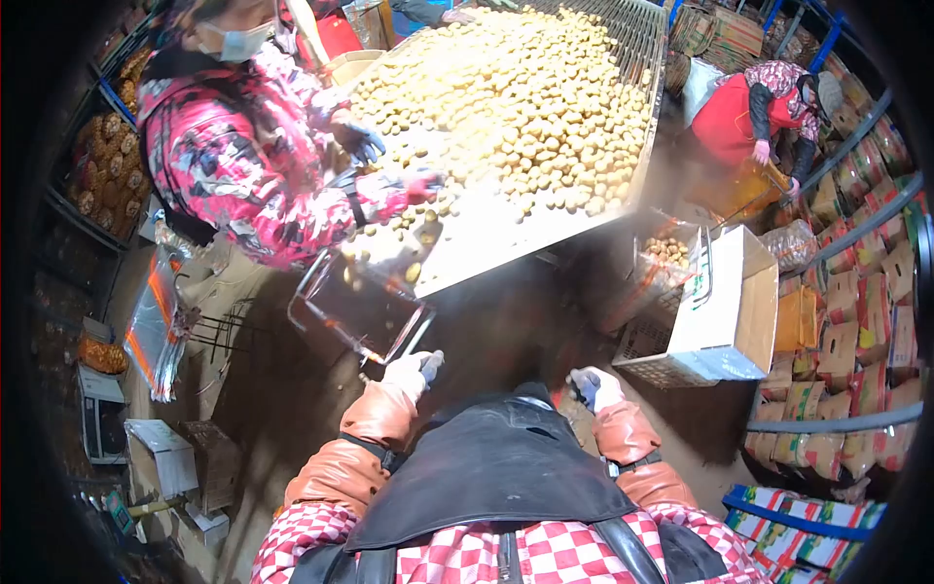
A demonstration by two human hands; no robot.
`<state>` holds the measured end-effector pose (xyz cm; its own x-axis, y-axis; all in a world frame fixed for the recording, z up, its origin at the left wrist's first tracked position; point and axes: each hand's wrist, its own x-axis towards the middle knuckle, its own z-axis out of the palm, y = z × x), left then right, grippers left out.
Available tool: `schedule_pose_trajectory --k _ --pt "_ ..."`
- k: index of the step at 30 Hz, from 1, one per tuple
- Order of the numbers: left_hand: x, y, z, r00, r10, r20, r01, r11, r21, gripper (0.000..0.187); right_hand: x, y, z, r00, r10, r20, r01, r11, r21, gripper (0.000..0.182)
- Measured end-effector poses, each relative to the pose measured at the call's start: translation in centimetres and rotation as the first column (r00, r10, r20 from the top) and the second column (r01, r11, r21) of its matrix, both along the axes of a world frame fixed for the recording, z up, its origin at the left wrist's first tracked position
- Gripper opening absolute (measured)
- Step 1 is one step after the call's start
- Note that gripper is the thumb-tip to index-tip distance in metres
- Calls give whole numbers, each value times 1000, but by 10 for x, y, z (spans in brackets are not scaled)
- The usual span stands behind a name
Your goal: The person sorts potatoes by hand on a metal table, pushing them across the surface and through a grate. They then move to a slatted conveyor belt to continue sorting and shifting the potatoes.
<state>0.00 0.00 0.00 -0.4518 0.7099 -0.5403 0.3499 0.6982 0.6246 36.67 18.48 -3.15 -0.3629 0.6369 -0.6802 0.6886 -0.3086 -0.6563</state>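
Observation:
My left hand (413,374), in a grey and white glove, is beside the near corner of a metal bag frame (413,331). Its fingers are curled, and I see nothing in them. On the other side of my dark apron (486,467), my right hand (595,387) is gloved too, its fingers curled in with no object showing. Several potatoes (413,273) are at the table's edge above the frame, where a clear bag seems to hang. Many more potatoes (555,127) cover the sloping sorting table (496,238) ahead.
A person in a pink camouflage jacket (229,146) reaches over the table's left side. At far right another person (764,107) bends over a yellow crate (744,190). An open cardboard box (725,307) stands right, near a potato-filled bag (666,253). Printed cartons (846,321) line the right side.

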Motion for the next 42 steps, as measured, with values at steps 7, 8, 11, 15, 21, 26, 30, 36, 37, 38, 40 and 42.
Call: schedule_pose_trajectory --k 7,8,11,15,21,26,30,36,37,38,40,42 --pt "-1 177 3 769 -71 -636 281 930 236 32 -91 162 15 912 141 -386 21 922 386 22" --pt "-2 198 -1 741 -86 -666 255 953 160 37 -99 183 4 874 189 -447 27 901 433 22" --pt "5 240 14 766 -49 -641 147 984 100 54 -117 237 31 907 279 -316 -118 888 444 20" --pt "3 242 -5 664 -11 -748 171 976 138 56 -131 287 46 884 240 -401 -43 896 441 23" --pt "3 240 0 722 0 -692 197 959 205 54 -211 378 66 866 320 -385 10 757 653 24" --pt "-9 244 1 767 -16 -641 196 958 211 56 -316 462 88 950 311 2 -181 546 818 23" --pt "-16 241 24 851 -104 -515 214 964 159 55 -379 512 84 953 257 162 -298 678 672 27" --pt "-38 231 8 872 -201 -447 376 859 347 50 -417 503 97 718 341 607 -695 400 597 28" --pt "-41 234 13 866 -201 -457 383 855 350 50 -416 502 98 737 334 588 -675 415 610 28" --pt "-42 236 17 887 -228 -401 374 864 336 48 -411 500 100 836 290 465 -548 483 683 27" --pt "-43 232 10 903 -258 -344 375 863 339 44 -387 497 94 953 245 177 -295 623 725 29" --pt "-45 228 3 898 -252 -360 377 863 335 44 -352 480 93 870 -80 -487 231 938 258 33"
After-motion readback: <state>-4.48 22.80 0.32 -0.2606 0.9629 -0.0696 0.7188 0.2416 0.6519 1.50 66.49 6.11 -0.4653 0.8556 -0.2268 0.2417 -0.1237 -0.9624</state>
